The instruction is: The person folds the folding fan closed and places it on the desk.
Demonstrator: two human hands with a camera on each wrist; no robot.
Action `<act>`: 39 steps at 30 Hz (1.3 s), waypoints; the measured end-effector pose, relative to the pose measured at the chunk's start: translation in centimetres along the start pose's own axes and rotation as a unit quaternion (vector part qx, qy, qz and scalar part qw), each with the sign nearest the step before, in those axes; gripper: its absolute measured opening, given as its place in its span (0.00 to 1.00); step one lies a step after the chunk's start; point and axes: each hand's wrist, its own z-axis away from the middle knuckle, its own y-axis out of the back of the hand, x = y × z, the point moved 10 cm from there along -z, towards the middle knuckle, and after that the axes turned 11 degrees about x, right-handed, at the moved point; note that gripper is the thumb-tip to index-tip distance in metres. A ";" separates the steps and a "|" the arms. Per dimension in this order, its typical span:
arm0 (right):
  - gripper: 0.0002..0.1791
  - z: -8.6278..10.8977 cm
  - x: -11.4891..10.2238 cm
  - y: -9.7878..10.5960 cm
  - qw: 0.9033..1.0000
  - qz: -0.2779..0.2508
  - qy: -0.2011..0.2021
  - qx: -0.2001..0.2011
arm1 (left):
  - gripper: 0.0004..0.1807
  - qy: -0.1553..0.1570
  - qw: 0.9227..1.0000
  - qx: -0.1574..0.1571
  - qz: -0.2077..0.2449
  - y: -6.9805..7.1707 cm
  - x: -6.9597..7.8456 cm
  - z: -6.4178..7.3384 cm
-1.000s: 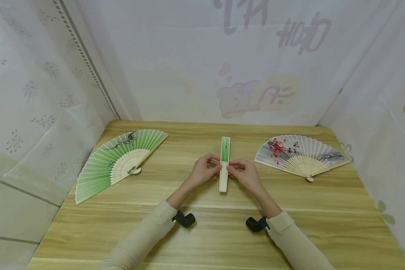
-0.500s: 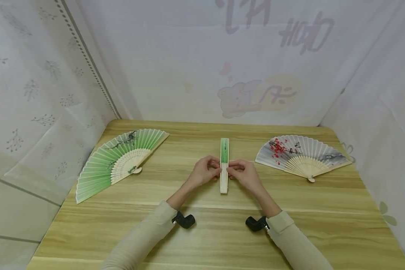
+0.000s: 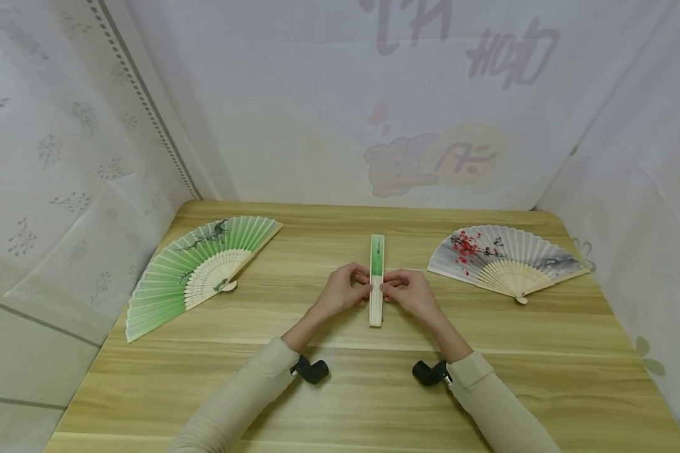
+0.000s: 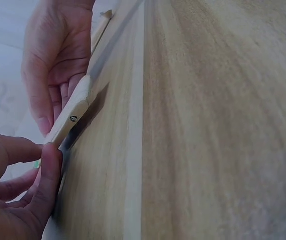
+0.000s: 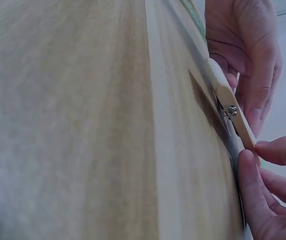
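As far as the pictures show, two of the three fans lie unfolded; the green pleated fan with pale wooden ribs (image 3: 195, 264) is spread at the left of the frame, and the grey-white pleated fan with red blossom and pale ribs (image 3: 507, 261) at the right; the narrow folded fan with a green upper part and pale wooden sticks (image 3: 376, 277), which you have in hand at the centre, remains closed up, so its unfolding, if it is to match the others, looks not yet done.

Your left hand (image 3: 340, 290) pinches one long edge between thumb and fingers; your right hand (image 3: 412, 294) pinches the other edge the same way, each grip closed down to the fan's thin side; the fan stands nearly upright in the frame, pivot end toward you, its metal rivet (image 5: 231, 111) plain in the right wrist view; a shadow shows under that end on the wood-grain worktop (image 3: 368, 402), but you cannot tell whether the far end touches.

Against the head view of a second ago, the folded fan sits slightly lower in the frame and a touch straighter; both hands have come down with it, keeping their hold; the two spread fans have stayed put.
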 end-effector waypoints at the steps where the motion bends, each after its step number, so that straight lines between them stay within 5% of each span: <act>1: 0.10 0.0 0.0 0.0 1.000 0.007 -0.001 -0.002 | 0.16 -0.003 1.000 -0.001 -0.003 0.0 0.0 0.0; 12: 0.12 0.9 -2.2 -0.4 0.998 0.045 -0.010 -0.032 | 0.15 -0.001 0.999 -0.003 -0.035 0.0 0.1 0.3; 17: 0.13 0.0 -0.2 -0.4 0.998 0.046 -0.022 -0.032 | 0.14 0.009 0.999 -0.002 -0.033 0.1 0.2 0.6; 28: 0.10 0.1 -0.1 0.1 0.998 0.052 -0.024 -0.032 | 0.13 -0.015 0.999 -0.005 -0.035 0.7 0.5 1.0; 39: 0.12 0.1 -0.5 0.4 0.998 -0.018 -0.032 -0.051 | 0.13 -0.016 1.000 0.003 -0.023 3.2 0.1 1.3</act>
